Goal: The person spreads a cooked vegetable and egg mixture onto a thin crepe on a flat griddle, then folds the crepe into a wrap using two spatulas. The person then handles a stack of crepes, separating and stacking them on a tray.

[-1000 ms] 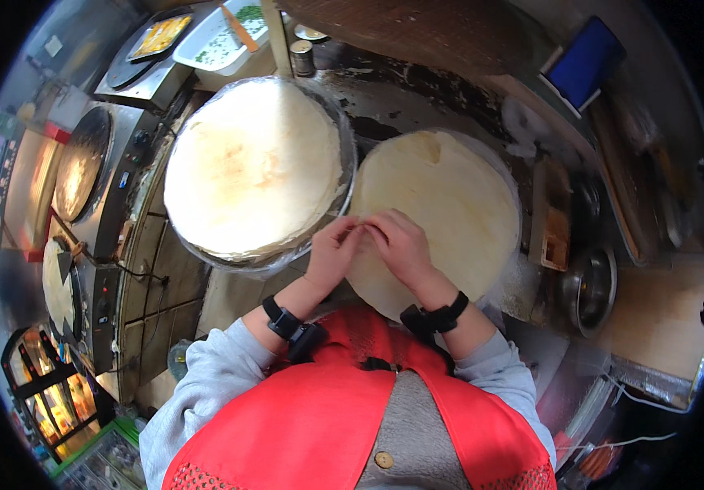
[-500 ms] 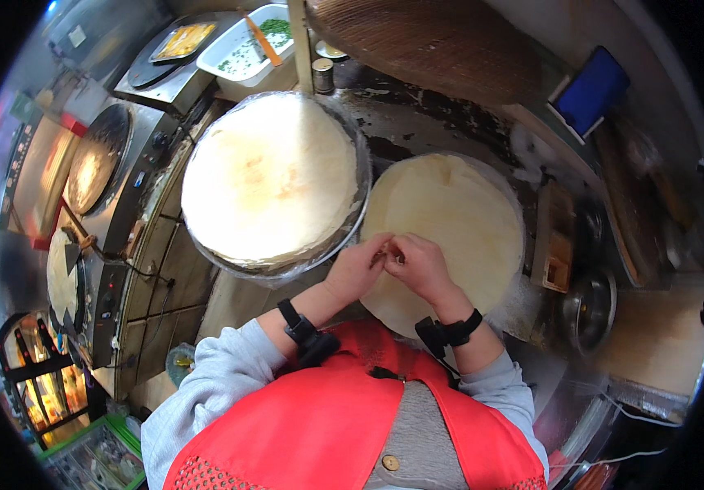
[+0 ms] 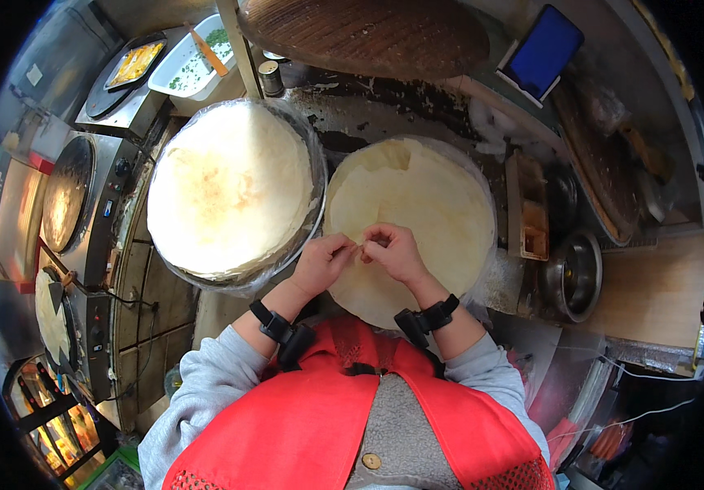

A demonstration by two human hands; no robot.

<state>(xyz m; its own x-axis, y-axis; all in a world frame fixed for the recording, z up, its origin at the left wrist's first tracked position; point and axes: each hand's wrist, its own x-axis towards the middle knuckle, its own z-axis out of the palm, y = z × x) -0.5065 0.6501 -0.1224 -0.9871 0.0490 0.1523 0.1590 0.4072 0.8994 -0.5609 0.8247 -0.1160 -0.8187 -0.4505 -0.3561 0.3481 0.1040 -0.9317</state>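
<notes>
My left hand (image 3: 324, 261) and my right hand (image 3: 396, 255) meet fingertip to fingertip over the near edge of a round stack of thin, pale pancakes (image 3: 438, 216). Both are closed in a pinch. Whatever sits between the fingers, if anything, is too small to make out. To the left, a second, thicker stack of pancakes (image 3: 229, 192) rests on a round base wrapped in clear plastic, brightly lit and browned in the middle. A darker folded patch shows at the far edge of the right stack.
Round griddles (image 3: 70, 194) line the left side. At the back are a white tub (image 3: 180, 77) with chopped greens, a metal can (image 3: 270, 78) and a large brown woven lid (image 3: 368, 37). On the right stand a wooden box (image 3: 529, 204), a steel bowl (image 3: 574, 273) and a blue-screened tablet (image 3: 541, 53).
The whole view has shifted, so the stacks appear further left. My fingertips, pressed together before, are now slightly apart, still pinched over the right stack.
</notes>
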